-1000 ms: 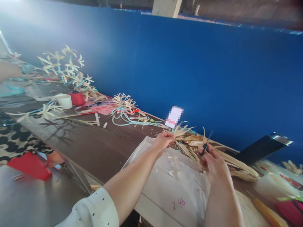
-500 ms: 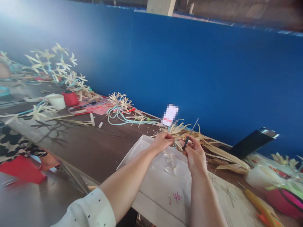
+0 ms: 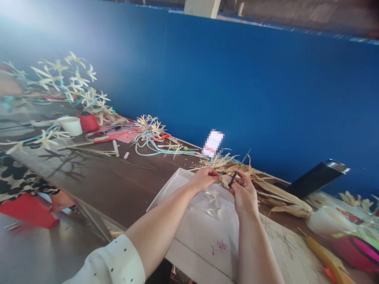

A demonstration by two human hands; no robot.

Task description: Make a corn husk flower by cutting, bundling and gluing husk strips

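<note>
My left hand [image 3: 205, 178] is closed in a pinch at the edge of a small pale husk piece [image 3: 225, 182] between my two hands. My right hand [image 3: 244, 191] is closed around a thin, dark, pointed tool [image 3: 239, 169], slanting up to the right; its exact kind is unclear. Fingers partly hide the husk piece. Both hands are above a shallow white box [image 3: 180, 232] marked with pink handwriting, in which a few pale petal-like pieces [image 3: 213, 199] lie. Dry husk strips [image 3: 281, 193] spread behind and beside my right hand.
Along the blue wall [image 3: 237, 86] stand a phone with a blurred screen [image 3: 213, 142] and a leaning black flask [image 3: 318, 177]. Pale husk flowers [image 3: 78, 79], a white cup [image 3: 71, 126] and red thread [image 3: 89, 122] are at left. Another person's hand [image 3: 10, 85] shows far left.
My left hand has shifted slightly right, closer to my right hand. The dark tool has tilted a little. The other person's hand at far left has moved further into view.
</note>
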